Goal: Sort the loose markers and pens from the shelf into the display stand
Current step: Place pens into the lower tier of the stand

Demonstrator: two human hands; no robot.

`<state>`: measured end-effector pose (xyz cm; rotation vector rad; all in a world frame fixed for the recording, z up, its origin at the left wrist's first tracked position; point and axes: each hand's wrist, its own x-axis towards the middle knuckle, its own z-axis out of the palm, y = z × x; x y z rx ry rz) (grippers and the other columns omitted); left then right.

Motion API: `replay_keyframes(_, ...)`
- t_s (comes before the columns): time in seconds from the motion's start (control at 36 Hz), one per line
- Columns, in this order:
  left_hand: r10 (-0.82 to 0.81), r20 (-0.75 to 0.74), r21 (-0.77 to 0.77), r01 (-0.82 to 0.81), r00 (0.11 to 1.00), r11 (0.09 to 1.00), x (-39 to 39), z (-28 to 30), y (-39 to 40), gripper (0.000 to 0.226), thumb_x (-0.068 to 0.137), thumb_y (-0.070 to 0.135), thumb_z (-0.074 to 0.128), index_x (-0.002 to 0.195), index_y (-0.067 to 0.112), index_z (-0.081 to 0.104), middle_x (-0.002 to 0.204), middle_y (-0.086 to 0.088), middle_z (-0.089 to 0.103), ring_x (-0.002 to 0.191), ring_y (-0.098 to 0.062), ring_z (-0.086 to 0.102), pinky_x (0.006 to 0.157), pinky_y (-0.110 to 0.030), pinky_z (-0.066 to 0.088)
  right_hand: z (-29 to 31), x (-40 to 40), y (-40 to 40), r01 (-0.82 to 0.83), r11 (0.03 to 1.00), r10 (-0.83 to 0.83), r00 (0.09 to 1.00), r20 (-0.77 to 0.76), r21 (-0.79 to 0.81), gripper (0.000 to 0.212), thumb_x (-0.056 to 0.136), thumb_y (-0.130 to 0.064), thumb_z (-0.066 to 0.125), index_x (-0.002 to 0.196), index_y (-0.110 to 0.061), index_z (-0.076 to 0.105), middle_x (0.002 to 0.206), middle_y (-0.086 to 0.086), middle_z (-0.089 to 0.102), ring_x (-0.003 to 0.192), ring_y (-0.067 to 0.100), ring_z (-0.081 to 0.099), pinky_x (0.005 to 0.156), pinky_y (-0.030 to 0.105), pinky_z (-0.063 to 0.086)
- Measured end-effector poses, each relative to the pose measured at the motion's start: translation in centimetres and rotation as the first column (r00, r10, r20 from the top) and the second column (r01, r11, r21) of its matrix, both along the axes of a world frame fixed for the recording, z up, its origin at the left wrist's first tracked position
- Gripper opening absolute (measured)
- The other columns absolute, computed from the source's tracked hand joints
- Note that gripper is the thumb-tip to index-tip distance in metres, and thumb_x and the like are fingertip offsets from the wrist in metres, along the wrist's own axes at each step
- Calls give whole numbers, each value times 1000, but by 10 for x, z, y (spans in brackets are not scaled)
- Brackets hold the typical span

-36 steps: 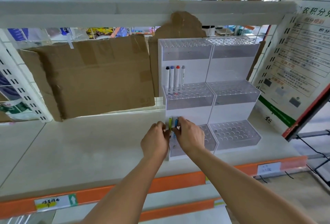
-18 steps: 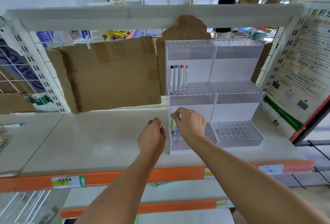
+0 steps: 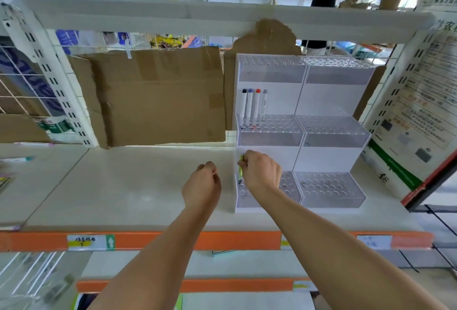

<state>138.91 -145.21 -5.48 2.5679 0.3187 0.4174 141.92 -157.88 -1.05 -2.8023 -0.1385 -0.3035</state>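
Head view: my left hand, fingers loosely curled, holding nothing, has drifted left off clear tiered perforated plastic display stand. My right hand still pinches yellow-green marker, seated upright in stand's lowest tier, far-left corner. Blue marker no longer visible. Four white capped markers stand in middle tier. Judgement: insertion nearly finished; release next.

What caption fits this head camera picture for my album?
Right hand pinches a green marker over the display stand's bottom tier.
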Motion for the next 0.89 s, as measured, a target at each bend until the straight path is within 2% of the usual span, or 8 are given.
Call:
replay_keyframes(0.06,11,-9,28,-11,1000,1000,-6,0,7,18,94,15,38,98,15,55,94,-4,57,83,-24,54,62,-29,41,1,-3,-1,-5,999,4,1000,21,50,19,98,-33,48,103,-18,57,88,1,65,78,23,58,62,27,33)
replay_keyframes(0.11,31,-20,54,-29,999,998,-13,1,15,19,95,18,37,100,15,55,94,-4,56,82,-22,52,60,-28,39,1,-7,0,-8,994,2,999,53,105,22,98,-37,47,110,-18,51,83,-1,63,79,24,60,63,28,34)
replay_keyframes(0.17,42,-31,69,-40,999,997,-22,3,26,22,98,23,36,104,14,55,98,-5,55,88,-21,52,63,-30,39,-1,-11,1,-43,993,34,996,86,109,22,99,-38,44,109,-18,47,79,-4,57,79,24,60,63,29,34)
replay_keyframes(0.31,87,-109,203,-63,990,977,-45,5,62,36,101,36,29,114,14,54,110,-7,57,103,-25,53,77,-34,41,-8,-17,25,-267,964,263,953,149,8,23,99,-35,41,106,-17,52,101,-2,62,89,23,58,65,30,36)
replay_keyframes(0.42,191,-159,271,-143,969,952,-68,6,97,48,100,46,25,132,17,46,135,-4,50,122,-24,46,98,-37,36,-10,-26,61,-410,911,413,907,85,-45,33,99,-37,37,122,-19,52,121,0,60,111,22,53,82,33,41)
replay_keyframes(0.5,283,-201,261,-227,938,938,-87,7,125,54,99,50,24,142,19,37,148,-2,38,136,-22,34,108,-40,27,-11,-36,94,-492,867,495,868,27,-74,42,100,-42,33,134,-20,44,134,-2,53,123,20,46,93,34,39)
replay_keyframes(0.67,435,-250,258,-374,865,891,-136,6,187,56,98,54,24,145,23,31,153,0,30,140,-22,27,110,-40,22,-14,-55,174,-643,759,636,766,-97,-99,51,99,-46,31,143,-20,32,145,-3,42,130,20,38,104,34,29)
replay_keyframes(0.89,509,-306,271,-439,805,857,-188,5,281,59,98,53,27,146,19,29,154,-4,29,141,-27,25,114,-43,21,-8,-87,283,-753,640,744,657,-124,-150,54,100,-46,29,146,-19,27,148,1,38,134,21,35,108,34,25)
